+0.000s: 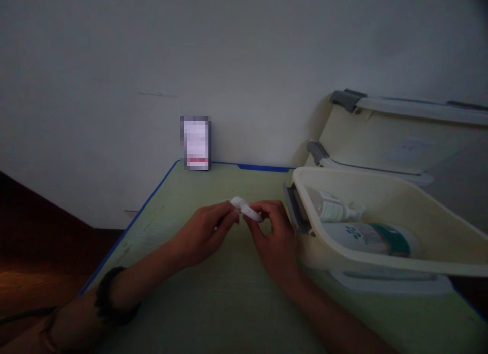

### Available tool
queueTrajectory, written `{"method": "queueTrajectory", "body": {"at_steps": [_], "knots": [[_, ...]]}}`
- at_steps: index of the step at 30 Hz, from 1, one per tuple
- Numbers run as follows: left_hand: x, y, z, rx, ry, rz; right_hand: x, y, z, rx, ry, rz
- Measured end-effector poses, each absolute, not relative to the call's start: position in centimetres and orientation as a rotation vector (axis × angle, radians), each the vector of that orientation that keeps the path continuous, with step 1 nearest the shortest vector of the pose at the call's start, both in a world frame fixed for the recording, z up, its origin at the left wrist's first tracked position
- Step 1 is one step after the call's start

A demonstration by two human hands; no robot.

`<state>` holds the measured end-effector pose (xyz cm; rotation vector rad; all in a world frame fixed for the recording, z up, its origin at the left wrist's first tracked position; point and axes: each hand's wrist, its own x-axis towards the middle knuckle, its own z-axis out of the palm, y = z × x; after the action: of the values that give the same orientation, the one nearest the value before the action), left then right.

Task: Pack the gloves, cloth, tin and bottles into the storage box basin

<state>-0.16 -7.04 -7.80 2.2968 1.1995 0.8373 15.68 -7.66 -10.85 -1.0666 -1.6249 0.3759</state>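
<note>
Between my fingertips, above the middle of the table, is a small white soft-looking piece, bent or twisted like a short strip; its exact kind cannot be made out. My left hand pinches its left end between thumb and fingers. At the right end, my right hand pinches it too, with thumb and index finger forming a loop. Both hands are close together, and part of the piece is hidden behind the fingertips.
An open cream storage box stands at the right, its lid tipped back to the wall. Inside lie a clear bottle and a white package with a green band. A blurred phone-like screen leans at the back left.
</note>
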Motion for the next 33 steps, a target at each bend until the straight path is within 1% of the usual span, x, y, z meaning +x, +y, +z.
{"method": "queueTrajectory", "body": {"at_steps": [4,8,11,15,17,20,25,29,33], "knots": [[-0.8,-6.9,-7.3,2.416,1.14,0.821,15.7,-7.5,-11.1,-1.069,-1.575,0.445],[-0.9,-6.7,-7.3,2.493,1.104,0.773,15.4,-7.4,-11.3,-1.086,-1.338,0.8],[-0.9,-6.3,-7.7,2.495,1.254,0.9,15.2,-7.3,-11.1,-1.074,-1.173,1.013],[-1.2,-5.7,-8.1,2.523,1.531,1.069,15.4,-7.2,-10.9,-1.09,-1.073,1.184],[-1.4,-5.4,-8.3,2.581,1.538,1.1,15.5,-7.2,-11.0,-1.14,-1.057,1.2],[-1.5,-5.1,-8.6,2.591,1.393,1.153,15.7,-7.1,-10.9,-1.227,-1.085,1.163],[-1.3,-5.2,-8.9,2.632,1.198,1.029,15.8,-7.0,-10.7,-1.218,-1.1,1.224],[-1.1,-5.6,-8.7,2.588,1.285,0.956,15.7,-6.9,-10.8,-1.152,-1.055,1.293],[-1.1,-5.7,-8.6,2.474,1.396,0.905,15.6,-6.9,-11.1,-1.147,-1.051,1.291]]}}
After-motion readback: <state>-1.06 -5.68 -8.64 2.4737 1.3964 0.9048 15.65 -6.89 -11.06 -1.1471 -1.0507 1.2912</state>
